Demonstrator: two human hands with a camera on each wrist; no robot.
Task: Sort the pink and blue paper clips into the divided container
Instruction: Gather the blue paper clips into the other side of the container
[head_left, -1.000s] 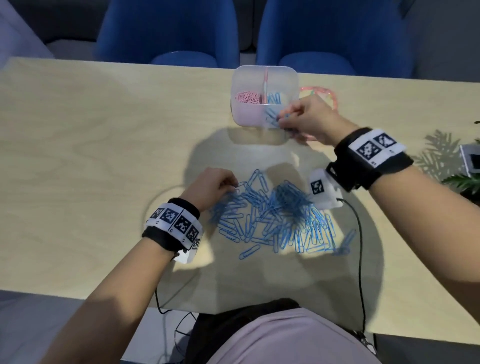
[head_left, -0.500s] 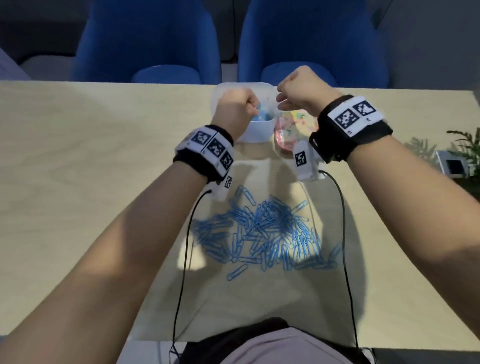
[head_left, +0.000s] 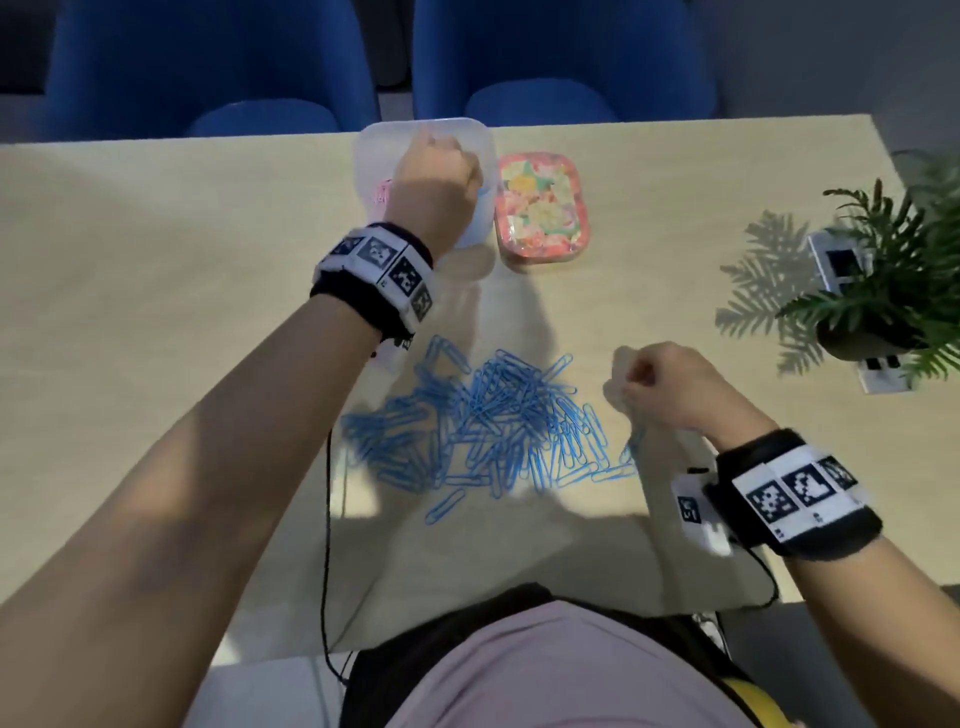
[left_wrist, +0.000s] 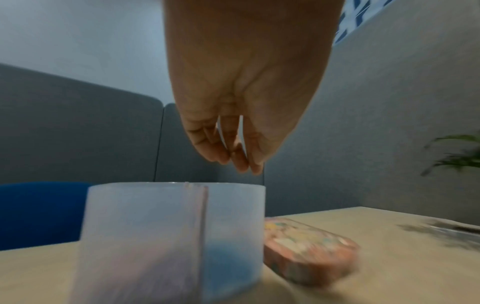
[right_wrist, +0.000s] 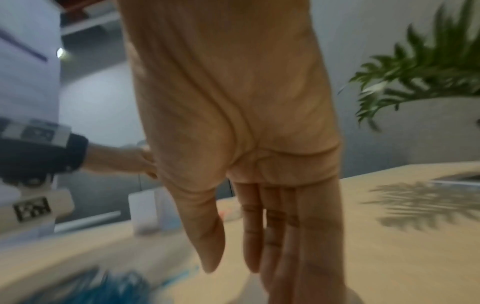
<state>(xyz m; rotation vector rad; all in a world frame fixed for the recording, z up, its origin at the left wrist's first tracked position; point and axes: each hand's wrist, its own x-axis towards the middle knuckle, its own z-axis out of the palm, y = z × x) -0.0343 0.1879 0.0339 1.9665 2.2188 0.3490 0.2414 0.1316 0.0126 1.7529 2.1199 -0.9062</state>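
Note:
The translucent divided container (head_left: 374, 141) stands at the table's far edge. Pink clips (head_left: 383, 195) show in its left half and blue clips (left_wrist: 228, 265) in its right half. My left hand (head_left: 436, 176) hovers over the right half, fingertips (left_wrist: 239, 162) bunched and pointing down just above the rim, with no clip seen between them. A pile of blue paper clips (head_left: 493, 426) lies in the middle of the table. My right hand (head_left: 649, 384) is at the pile's right edge, its fingers (right_wrist: 249, 246) straight, reaching down and holding nothing.
A floral pink lid (head_left: 540, 208) lies just right of the container. A potted plant (head_left: 883, 275) and a white device (head_left: 841, 260) sit at the table's right edge. Blue chairs (head_left: 208, 67) stand beyond the table. Wrist cables trail over the near edge.
My right hand has come back from beside the container to the right edge of the blue pile. My left hand, which rose from the pile, stays over the container.

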